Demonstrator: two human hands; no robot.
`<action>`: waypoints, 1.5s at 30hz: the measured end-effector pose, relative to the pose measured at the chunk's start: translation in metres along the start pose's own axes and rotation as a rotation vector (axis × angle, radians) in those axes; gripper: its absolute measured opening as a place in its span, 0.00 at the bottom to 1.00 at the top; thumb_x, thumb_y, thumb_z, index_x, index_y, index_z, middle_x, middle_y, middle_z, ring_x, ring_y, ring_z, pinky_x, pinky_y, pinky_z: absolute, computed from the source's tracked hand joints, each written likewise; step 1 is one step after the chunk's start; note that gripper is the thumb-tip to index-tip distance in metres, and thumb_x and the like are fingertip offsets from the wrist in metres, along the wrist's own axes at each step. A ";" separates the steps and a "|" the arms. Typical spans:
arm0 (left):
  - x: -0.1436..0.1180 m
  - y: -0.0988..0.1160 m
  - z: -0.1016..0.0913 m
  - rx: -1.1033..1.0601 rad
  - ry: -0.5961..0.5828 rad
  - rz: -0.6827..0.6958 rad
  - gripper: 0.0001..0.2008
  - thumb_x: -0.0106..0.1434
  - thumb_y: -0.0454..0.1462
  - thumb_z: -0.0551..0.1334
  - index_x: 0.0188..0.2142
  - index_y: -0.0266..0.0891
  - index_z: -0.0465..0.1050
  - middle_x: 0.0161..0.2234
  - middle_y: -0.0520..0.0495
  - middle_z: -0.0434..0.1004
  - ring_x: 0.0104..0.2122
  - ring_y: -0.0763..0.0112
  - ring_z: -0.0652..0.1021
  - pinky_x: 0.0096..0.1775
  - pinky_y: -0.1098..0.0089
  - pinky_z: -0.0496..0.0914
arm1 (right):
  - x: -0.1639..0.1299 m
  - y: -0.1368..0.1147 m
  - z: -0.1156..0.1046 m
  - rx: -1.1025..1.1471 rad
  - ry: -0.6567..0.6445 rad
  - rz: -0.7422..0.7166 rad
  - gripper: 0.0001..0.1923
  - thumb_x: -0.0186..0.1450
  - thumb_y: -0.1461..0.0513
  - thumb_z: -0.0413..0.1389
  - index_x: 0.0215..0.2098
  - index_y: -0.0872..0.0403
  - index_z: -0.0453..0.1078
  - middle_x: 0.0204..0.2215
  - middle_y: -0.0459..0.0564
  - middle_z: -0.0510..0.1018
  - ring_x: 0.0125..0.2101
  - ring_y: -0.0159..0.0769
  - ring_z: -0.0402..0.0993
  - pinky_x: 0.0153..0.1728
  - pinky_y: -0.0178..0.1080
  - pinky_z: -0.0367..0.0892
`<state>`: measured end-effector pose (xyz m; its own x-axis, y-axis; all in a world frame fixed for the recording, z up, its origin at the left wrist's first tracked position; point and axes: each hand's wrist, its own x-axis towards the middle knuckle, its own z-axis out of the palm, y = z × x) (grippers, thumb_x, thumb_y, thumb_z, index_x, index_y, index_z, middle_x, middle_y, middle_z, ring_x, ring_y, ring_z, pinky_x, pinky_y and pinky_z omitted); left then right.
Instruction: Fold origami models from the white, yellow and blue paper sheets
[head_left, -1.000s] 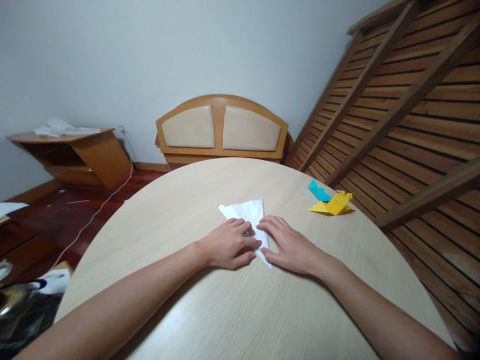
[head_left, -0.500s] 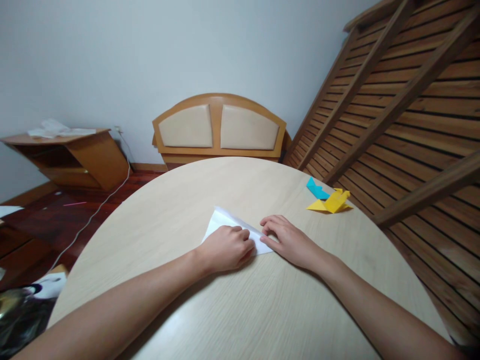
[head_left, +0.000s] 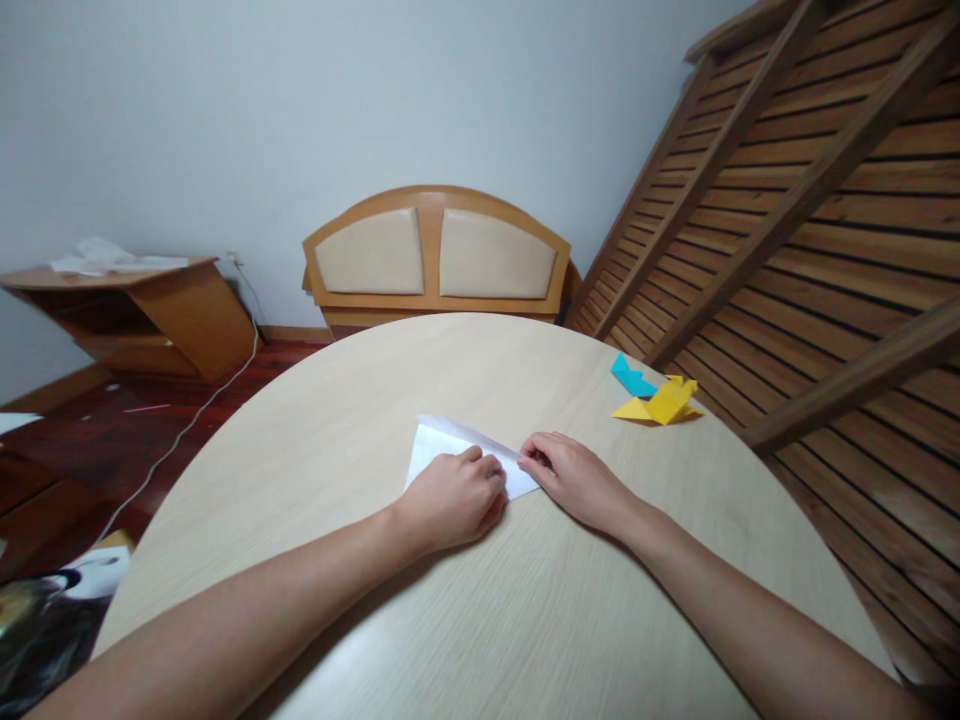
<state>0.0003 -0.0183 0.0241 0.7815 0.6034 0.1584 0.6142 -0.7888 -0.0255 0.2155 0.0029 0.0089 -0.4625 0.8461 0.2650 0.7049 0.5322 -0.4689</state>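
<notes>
A folded sheet of white paper (head_left: 439, 447) lies on the round table, its long folded edge slanting from upper left to lower right. My left hand (head_left: 459, 492) rests over the paper's near side with fingers curled and closed on it; the fingertips are partly hidden. At the paper's right end, my right hand (head_left: 571, 478) has thumb and fingers brought together on the corner. Part of the paper is covered by the left hand.
On the right of the pale round table (head_left: 480, 360) stand a yellow origami figure (head_left: 670, 402) and a small blue one (head_left: 631, 378). Beyond are a headboard (head_left: 437, 245), a wooden cabinet (head_left: 187, 320) at left and a leaning slatted wooden frame (head_left: 825, 250) at right.
The paper's upper left corner has shifted slightly left, and its fold looks wider. My right thumb and fingers have closed together on the right corner. The left hand stays nearly in place.
</notes>
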 end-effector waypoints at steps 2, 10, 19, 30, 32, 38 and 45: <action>0.000 0.001 0.000 -0.004 0.005 0.002 0.12 0.71 0.38 0.54 0.40 0.34 0.75 0.38 0.39 0.77 0.38 0.58 0.77 0.36 0.62 0.74 | -0.001 0.002 0.000 0.069 -0.019 -0.002 0.04 0.67 0.64 0.56 0.38 0.53 0.73 0.34 0.49 0.80 0.35 0.37 0.75 0.36 0.38 0.67; 0.000 0.005 0.003 0.060 -0.030 -0.019 0.12 0.69 0.36 0.55 0.39 0.32 0.76 0.39 0.38 0.76 0.38 0.56 0.76 0.33 0.62 0.73 | -0.001 0.004 -0.004 0.145 -0.055 -0.026 0.06 0.66 0.66 0.57 0.37 0.52 0.78 0.33 0.48 0.81 0.33 0.36 0.76 0.35 0.36 0.67; 0.002 0.001 0.001 0.094 0.112 0.109 0.10 0.68 0.35 0.57 0.41 0.32 0.76 0.51 0.38 0.73 0.52 0.55 0.71 0.60 0.55 0.63 | -0.001 0.003 -0.005 -0.021 -0.047 -0.121 0.09 0.67 0.68 0.57 0.36 0.52 0.79 0.34 0.48 0.81 0.35 0.37 0.77 0.38 0.37 0.68; 0.001 0.002 0.007 0.033 0.005 0.086 0.12 0.70 0.34 0.55 0.39 0.33 0.77 0.42 0.40 0.78 0.42 0.59 0.77 0.43 0.61 0.75 | -0.006 0.008 -0.026 -0.064 -0.238 -0.248 0.17 0.68 0.69 0.53 0.49 0.50 0.79 0.42 0.51 0.80 0.42 0.38 0.76 0.45 0.38 0.68; 0.001 0.003 0.006 0.038 -0.002 0.072 0.12 0.71 0.34 0.54 0.39 0.33 0.77 0.42 0.40 0.78 0.42 0.59 0.78 0.41 0.62 0.75 | -0.006 0.009 -0.029 -0.049 -0.252 -0.254 0.16 0.68 0.69 0.53 0.48 0.52 0.79 0.43 0.51 0.80 0.43 0.38 0.76 0.46 0.38 0.67; 0.000 0.003 0.008 0.051 -0.009 0.077 0.10 0.70 0.32 0.55 0.40 0.33 0.76 0.42 0.39 0.78 0.42 0.59 0.78 0.37 0.65 0.75 | -0.005 0.012 -0.035 -0.028 -0.270 -0.244 0.14 0.66 0.70 0.54 0.42 0.52 0.80 0.41 0.50 0.81 0.41 0.37 0.77 0.45 0.37 0.68; -0.002 0.003 0.007 0.034 -0.008 0.068 0.10 0.71 0.33 0.55 0.44 0.33 0.75 0.44 0.39 0.78 0.42 0.59 0.78 0.35 0.65 0.76 | -0.006 0.015 -0.034 -0.037 -0.249 -0.246 0.15 0.64 0.71 0.54 0.41 0.52 0.80 0.40 0.49 0.82 0.40 0.37 0.77 0.45 0.37 0.68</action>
<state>0.0016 -0.0207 0.0171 0.8224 0.5494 0.1476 0.5628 -0.8237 -0.0697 0.2470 0.0067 0.0285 -0.7347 0.6614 0.1507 0.5730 0.7240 -0.3841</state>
